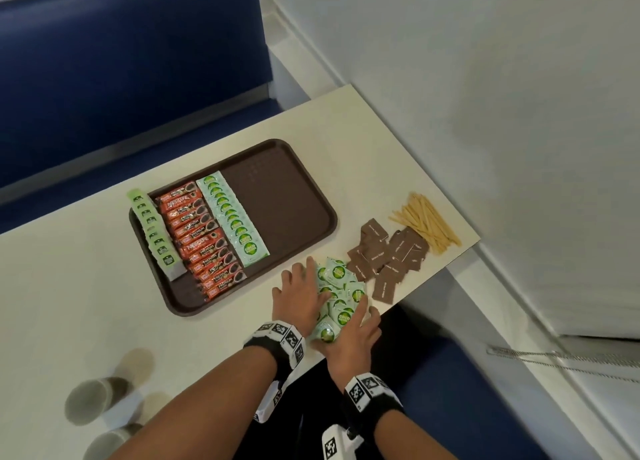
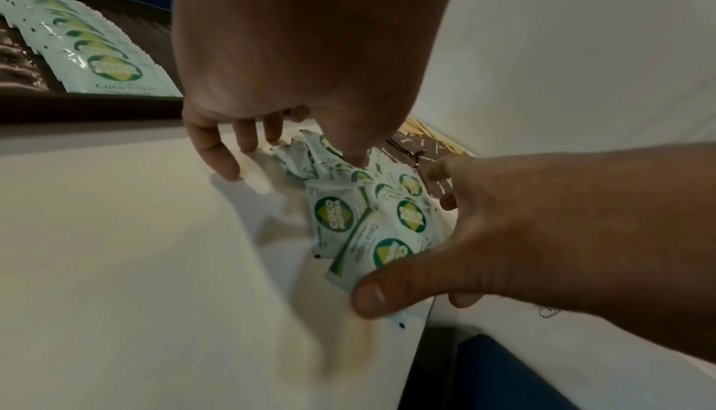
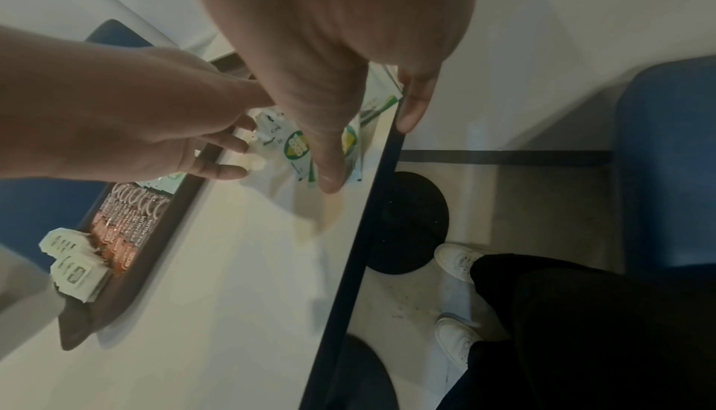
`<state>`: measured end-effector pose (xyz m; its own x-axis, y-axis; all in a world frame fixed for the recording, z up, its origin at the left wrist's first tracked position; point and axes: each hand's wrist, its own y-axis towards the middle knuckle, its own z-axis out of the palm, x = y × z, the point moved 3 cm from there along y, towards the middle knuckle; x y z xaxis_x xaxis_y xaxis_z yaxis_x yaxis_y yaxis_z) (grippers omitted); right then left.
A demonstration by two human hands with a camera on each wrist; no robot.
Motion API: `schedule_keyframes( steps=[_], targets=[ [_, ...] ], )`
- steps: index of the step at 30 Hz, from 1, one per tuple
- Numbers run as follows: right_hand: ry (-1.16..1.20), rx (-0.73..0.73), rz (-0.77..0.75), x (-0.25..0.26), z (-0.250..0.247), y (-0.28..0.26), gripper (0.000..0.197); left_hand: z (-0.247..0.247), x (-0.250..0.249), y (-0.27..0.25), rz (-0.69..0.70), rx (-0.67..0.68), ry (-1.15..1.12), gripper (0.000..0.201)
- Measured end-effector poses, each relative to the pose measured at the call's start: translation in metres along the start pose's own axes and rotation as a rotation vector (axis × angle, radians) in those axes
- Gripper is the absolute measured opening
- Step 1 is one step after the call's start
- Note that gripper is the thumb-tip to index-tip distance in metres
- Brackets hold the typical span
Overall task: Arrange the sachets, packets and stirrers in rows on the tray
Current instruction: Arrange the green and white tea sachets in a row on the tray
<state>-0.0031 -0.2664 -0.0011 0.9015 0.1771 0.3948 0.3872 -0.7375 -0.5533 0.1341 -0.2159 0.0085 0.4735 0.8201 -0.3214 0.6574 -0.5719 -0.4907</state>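
Note:
A loose pile of green-and-white coco sugar sachets (image 1: 337,286) (image 2: 337,211) (image 3: 296,147) lies near the table's front edge, right of the brown tray (image 1: 287,210). My left hand (image 1: 304,279) (image 2: 294,153) touches the pile's left side with spread fingers. My right hand (image 1: 349,324) (image 3: 370,149) presses its near right side, thumb flat on a sachet and outer fingers at the table edge. The tray holds a row each of green tea packets (image 1: 156,234), red coffee sticks (image 1: 202,237) and coco sugar sachets (image 1: 235,220). Its right half is bare.
Brown sugar packets (image 1: 388,255) lie scattered right of the pile, with wooden stirrers (image 1: 427,222) beyond them by the table's right edge. Blurred paper cups (image 1: 93,400) stand at the near left. A blue bench (image 1: 121,61) runs behind the table and a white wall is at the right.

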Motion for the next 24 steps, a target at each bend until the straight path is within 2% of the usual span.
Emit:
schedule_keyframes(
  steps=[4,9,18,20,24],
  targets=[
    [0.035,-0.027,-0.020,0.005,0.005,0.007,0.139,0.002,0.007,0.010,0.039,0.005,0.025,0.089],
    [0.043,-0.024,-0.042,0.017,0.006,0.015,0.119,0.009,0.016,0.016,0.095,0.026,-0.011,0.069],
    [0.050,0.033,-0.084,0.023,0.008,0.023,0.071,0.010,0.029,0.015,0.036,0.048,-0.418,0.050],
    [0.060,0.045,-0.106,0.025,0.008,0.024,0.069,0.008,0.032,0.013,0.017,0.058,-0.480,0.048],
    [0.054,0.073,-0.158,0.031,0.005,0.027,0.078,0.005,0.038,0.009,-0.012,0.100,-0.553,0.047]
  ],
)
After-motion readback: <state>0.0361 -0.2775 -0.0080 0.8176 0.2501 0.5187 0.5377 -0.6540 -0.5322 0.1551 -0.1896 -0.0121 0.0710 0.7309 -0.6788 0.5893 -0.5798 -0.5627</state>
